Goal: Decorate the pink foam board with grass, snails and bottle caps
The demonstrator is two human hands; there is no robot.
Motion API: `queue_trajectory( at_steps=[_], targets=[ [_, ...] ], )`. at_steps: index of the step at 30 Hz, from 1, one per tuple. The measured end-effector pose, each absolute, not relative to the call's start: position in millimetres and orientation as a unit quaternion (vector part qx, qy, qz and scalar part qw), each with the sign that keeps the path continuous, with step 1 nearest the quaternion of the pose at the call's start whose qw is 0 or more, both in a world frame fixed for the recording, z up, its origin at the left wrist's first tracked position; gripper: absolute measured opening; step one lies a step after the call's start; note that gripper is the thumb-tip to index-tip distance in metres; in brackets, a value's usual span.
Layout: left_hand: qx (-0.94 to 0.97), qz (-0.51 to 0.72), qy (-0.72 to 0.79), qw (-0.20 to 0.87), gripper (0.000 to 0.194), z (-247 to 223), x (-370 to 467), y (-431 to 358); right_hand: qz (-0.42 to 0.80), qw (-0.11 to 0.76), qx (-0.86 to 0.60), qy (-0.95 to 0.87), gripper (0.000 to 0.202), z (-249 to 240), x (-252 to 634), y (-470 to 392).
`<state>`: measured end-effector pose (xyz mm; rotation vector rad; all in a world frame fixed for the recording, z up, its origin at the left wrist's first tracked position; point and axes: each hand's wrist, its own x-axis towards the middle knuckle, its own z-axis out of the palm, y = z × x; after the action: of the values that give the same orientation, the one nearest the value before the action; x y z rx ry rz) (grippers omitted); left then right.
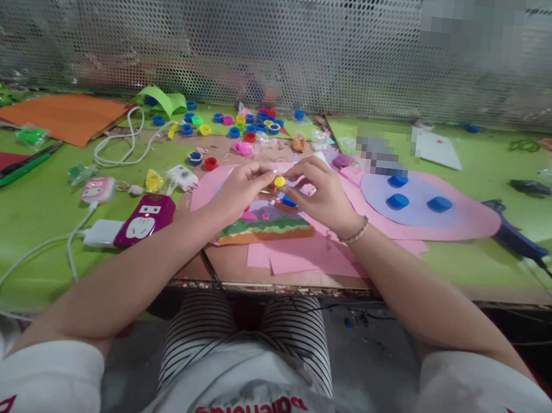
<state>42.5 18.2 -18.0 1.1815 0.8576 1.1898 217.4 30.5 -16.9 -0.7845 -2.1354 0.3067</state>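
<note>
Over a pink paper craft, my left hand (pixel 241 193) has its thumb and fingers closed on a small yellow piece (pixel 279 182), perhaps modelling clay. My right hand (pixel 325 192) meets it from the other side, thumb and forefinger also at the yellow piece. Below both hands lies a craft picture (pixel 263 233) with a green and orange layered lower edge and small pink bits. A blue round piece (pixel 290 201) sits on it, partly covered by my right fingers. Pink paper sheets (pixel 300 258) lie under it.
Several coloured clay tubs (pixel 249 127) stand at the back. On the left are a purple power adapter (pixel 149 219), a white cable (pixel 72 244) and a green cutter (pixel 18 166). A blue glue gun (pixel 519 238) lies right, beside a pink-and-lilac cutout (pixel 462 216) holding blue pieces.
</note>
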Motion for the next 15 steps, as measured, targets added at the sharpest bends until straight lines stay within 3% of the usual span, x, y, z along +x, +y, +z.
queue_trajectory(
  at_steps=[15],
  targets=[
    [0.535,0.495,0.381,0.568,0.009,-18.9,41.8,17.3,0.088,0.403,-0.301,-0.86,0.009,-15.2,216.4,28.4]
  ],
)
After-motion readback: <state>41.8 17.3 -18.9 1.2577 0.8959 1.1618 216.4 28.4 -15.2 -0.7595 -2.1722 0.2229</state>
